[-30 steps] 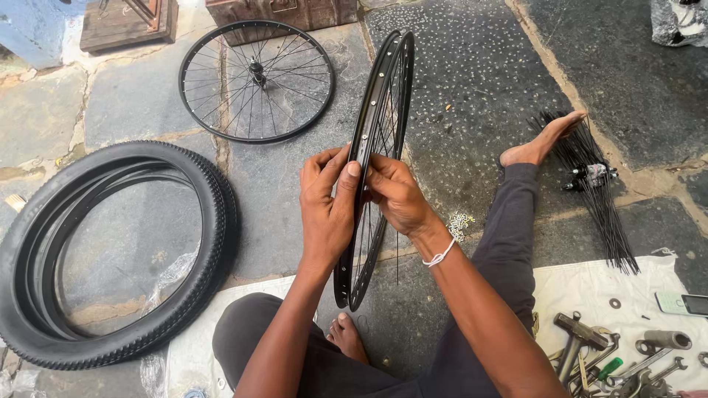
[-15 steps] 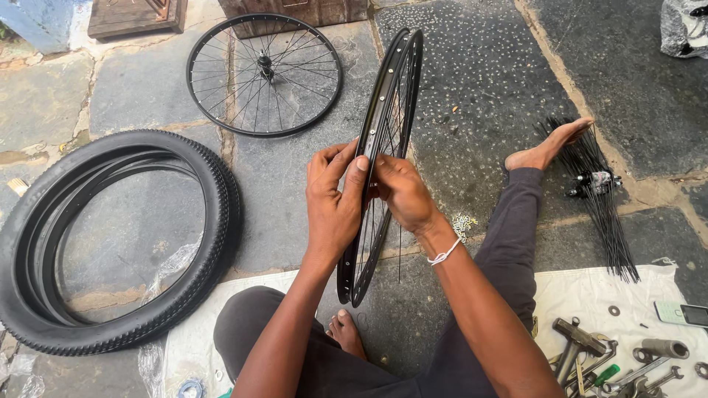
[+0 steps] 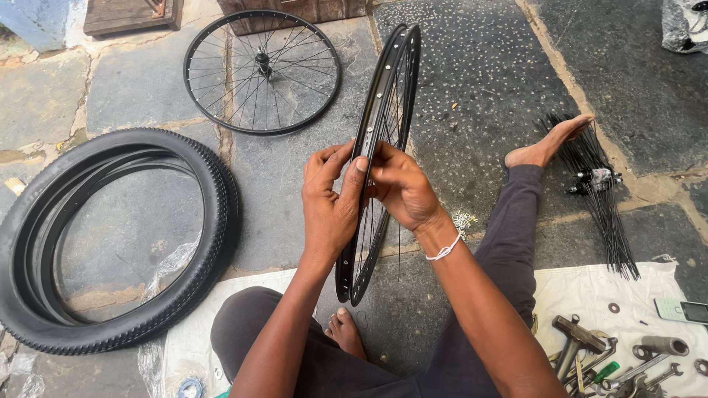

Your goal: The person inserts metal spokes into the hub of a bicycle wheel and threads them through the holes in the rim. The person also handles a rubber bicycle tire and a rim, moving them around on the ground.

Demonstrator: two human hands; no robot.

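Observation:
A black bicycle rim with thin spokes stands upright on edge in front of me, its lower end near my foot. My left hand grips the rim's near edge with thumb and fingers wrapped over it. On the other side my right hand pinches at the rim's inner face, fingers closed on a small part I cannot make out. A white band circles my right wrist.
A black tyre lies flat at left on the stone floor. A spoked wheel lies behind it. A bundle of loose black spokes with a hub lies right of my outstretched foot. Hammers, wrenches and washers rest on a white cloth.
The view has shifted slightly. Both hands stay on the rim, with the fingers working a little higher along its edge.

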